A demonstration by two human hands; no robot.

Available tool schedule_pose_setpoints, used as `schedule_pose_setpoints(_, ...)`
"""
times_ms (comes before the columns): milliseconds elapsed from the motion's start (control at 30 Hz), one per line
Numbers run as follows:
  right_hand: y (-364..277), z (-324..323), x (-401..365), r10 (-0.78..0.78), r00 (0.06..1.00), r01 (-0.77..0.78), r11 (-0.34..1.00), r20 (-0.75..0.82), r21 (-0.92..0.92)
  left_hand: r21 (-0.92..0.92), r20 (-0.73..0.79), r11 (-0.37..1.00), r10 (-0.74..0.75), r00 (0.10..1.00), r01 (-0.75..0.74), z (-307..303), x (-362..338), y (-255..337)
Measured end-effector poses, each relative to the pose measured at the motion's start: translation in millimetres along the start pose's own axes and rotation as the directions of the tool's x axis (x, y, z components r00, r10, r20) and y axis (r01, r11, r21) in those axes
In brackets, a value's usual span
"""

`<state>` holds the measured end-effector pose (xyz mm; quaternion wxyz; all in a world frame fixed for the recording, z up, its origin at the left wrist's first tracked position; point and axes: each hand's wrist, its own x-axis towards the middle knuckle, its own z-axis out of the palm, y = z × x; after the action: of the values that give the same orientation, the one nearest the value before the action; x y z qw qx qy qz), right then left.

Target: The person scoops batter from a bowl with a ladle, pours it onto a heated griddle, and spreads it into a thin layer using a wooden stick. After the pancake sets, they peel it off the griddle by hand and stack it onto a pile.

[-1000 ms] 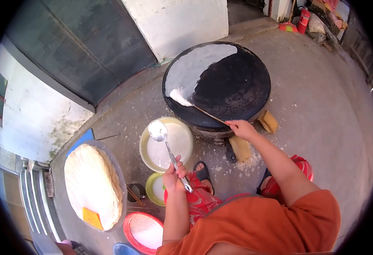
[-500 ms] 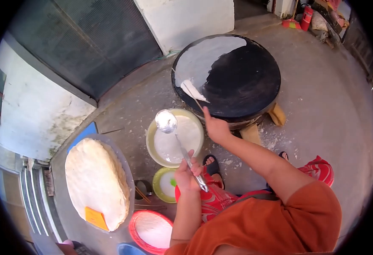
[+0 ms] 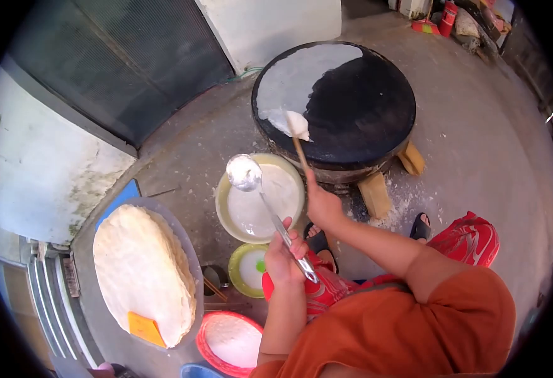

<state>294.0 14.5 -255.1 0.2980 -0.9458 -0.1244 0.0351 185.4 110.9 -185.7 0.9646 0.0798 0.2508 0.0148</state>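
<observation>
The right hand [image 3: 322, 206] is clamped on a wooden spreader [image 3: 298, 135] reaching onto the griddle [image 3: 358, 107] ahead, while the left hand [image 3: 284, 255] grips a ladle [image 3: 245, 172] over the batter bowl [image 3: 226, 217].

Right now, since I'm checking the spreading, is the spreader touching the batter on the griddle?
Touching: head view shows the spreader lying in the batter on the griddle.

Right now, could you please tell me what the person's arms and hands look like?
The left hand and the right hand are both bare: no gloves, and no watch or bracelet shows at the wrists. The forearms are uncovered too. An orange short-sleeved top covers the shoulders, and its sleeve ends above the right elbow.
</observation>
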Motion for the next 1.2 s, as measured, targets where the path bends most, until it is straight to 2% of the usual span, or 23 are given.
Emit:
schedule_pose_setpoints(33, -4, 15, 14, 0.005, 1.000, -0.005, 1.000, -0.004, 0.005, 0.031, -0.015, 0.999, 0.025, 1.000, -0.025, 2, 0, 0)
schedule_pose_setpoints(100, -6, 43, 54, -0.015, 0.998, 0.029, 0.973, 0.062, -0.230, 0.028, -0.018, 0.999, 0.024, 1.000, -0.024, 5, -2, -1)
schedule_pose_setpoints(233, 12, 23, 44, 0.090, 0.996, -0.087, 0.983, 0.007, -0.160, 0.006, 0.000, 1.000, 0.006, 1.000, -0.006, 0, -4, 1)
schedule_pose_setpoints(300, 7, -10, -1, 0.208, 0.975, -0.211, 0.977, 0.080, 0.030, 0.017, 0.016, 1.000, 0.006, 1.000, -0.006, -1, -2, 2)
schedule_pose_setpoints(367, 1, -13, -18, 0.212, 0.972, -0.217, 0.975, 0.103, 0.037, 0.030, 0.014, 0.999, 0.013, 1.000, -0.014, -1, -2, 3)
schedule_pose_setpoints(433, 3, 20, -9, -0.001, 1.000, 0.001, 0.998, -0.001, 0.069, 0.071, -0.002, 0.997, 0.040, 0.999, -0.039, 1, -2, 3)
schedule_pose_setpoints(467, 7, 37, 8, 0.003, 0.998, 0.002, 0.997, 0.068, -0.079, 0.079, -0.004, 0.996, 0.040, 0.999, -0.040, 0, -1, 3)
schedule_pose_setpoints(500, 10, 33, 17, 0.005, 0.998, 0.000, 0.997, 0.066, -0.072, 0.058, 0.003, 0.998, 0.036, 0.999, -0.036, -1, -1, 3)
schedule_pose_setpoints(567, 20, 26, 25, 0.127, 0.992, -0.128, 0.988, -0.015, -0.085, 0.047, 0.008, 0.999, 0.025, 1.000, -0.026, -3, -3, 4)
schedule_pose_setpoints(633, 26, 6, -1, 0.130, 0.989, -0.134, 0.990, -0.076, -0.052, 0.017, 0.002, 1.000, -0.003, 1.000, 0.003, -2, -3, 4)
schedule_pose_setpoints(700, 17, -19, -32, 0.222, 0.973, -0.223, 0.975, 0.065, 0.003, 0.004, 0.022, 1.000, -0.011, 1.000, 0.011, -1, -1, 4)
schedule_pose_setpoints(767, 22, 7, -32, 0.208, 0.978, -0.208, 0.978, 0.008, 0.015, -0.002, 0.026, 1.000, -0.015, 1.000, 0.015, 1, -2, 3)
schedule_pose_setpoints(833, 30, 35, -16, -0.065, 0.994, 0.054, 0.992, -0.093, -0.110, 0.014, 0.016, 1.000, 0.014, 1.000, -0.014, 6, -4, 0)
schedule_pose_setpoints(867, 31, 34, -6, -0.016, 0.999, 0.006, 0.982, -0.048, -0.189, 0.023, 0.015, 1.000, 0.014, 1.000, -0.014, 7, -3, -2)
schedule_pose_setpoints(900, 33, 23, -4, -0.010, 0.999, 0.001, 0.984, -0.051, -0.179, 0.025, 0.009, 1.000, 0.015, 1.000, -0.016, 6, -3, -2)
schedule_pose_setpoints(967, 47, -6, -14, 0.167, 0.986, -0.168, 0.978, -0.016, -0.125, 0.027, 0.005, 1.000, 0.010, 1.000, -0.010, 1, -2, -1)
schedule_pose_setpoints(1000, 56, -16, -25, 0.180, 0.984, -0.177, 0.977, 0.010, -0.117, 0.031, 0.029, 1.000, 0.002, 1.000, -0.003, -2, 0, 0)
schedule_pose_setpoints(1100, 53, -19, -49, 0.188, 0.981, -0.191, 0.976, -0.035, -0.106, 0.051, 0.050, 0.999, 0.009, 0.999, -0.012, 0, 3, -1)
schedule_pose_setpoints(1133, 54, -7, -48, 0.117, 0.992, -0.121, 0.988, -0.054, -0.091, 0.066, 0.041, 0.997, 0.034, 0.999, -0.037, 1, 3, -2)
schedule_pose_setpoints(1167, 51, -3, -45, 0.123, 0.991, -0.127, 0.988, -0.051, -0.087, 0.072, 0.036, 0.997, 0.032, 0.999, -0.034, 2, 2, -3)
schedule_pose_setpoints(1200, 48, -2, -39, 0.067, 0.998, -0.062, 0.981, 0.021, -0.181, 0.069, 0.021, 0.997, 0.031, 0.999, -0.033, 4, 2, -4)
